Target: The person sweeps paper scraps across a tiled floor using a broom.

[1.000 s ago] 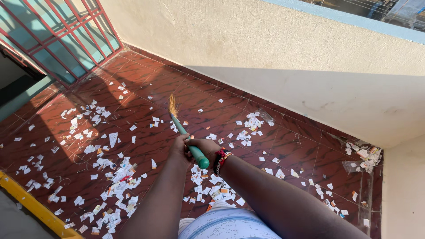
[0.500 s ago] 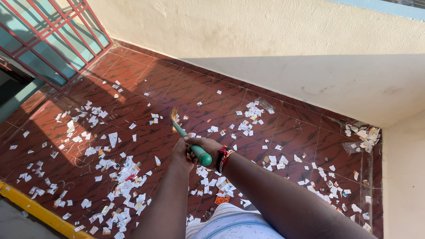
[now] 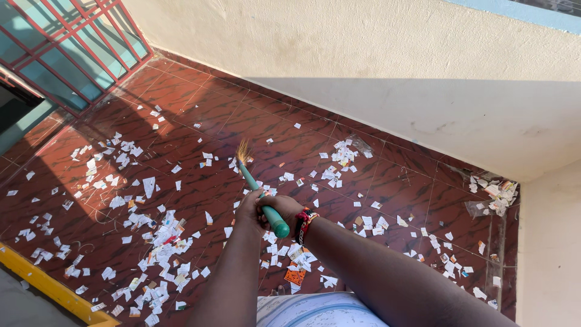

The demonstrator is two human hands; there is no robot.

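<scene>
My left hand [image 3: 249,209] and right hand [image 3: 284,209] both clench the green broom handle [image 3: 263,200], bristles [image 3: 243,150] touching the red tiled floor [image 3: 200,115] ahead. Torn paper scraps [image 3: 160,239] litter the tiles left and right. A cream wall [image 3: 363,54] stands beyond, a red grille [image 3: 66,42] far left.

I see hard sunlight on the wall [image 3: 339,42] at 12 o'clock, deep shadow over the floor [image 3: 200,121], sharp focus, slight edge distortion.
</scene>
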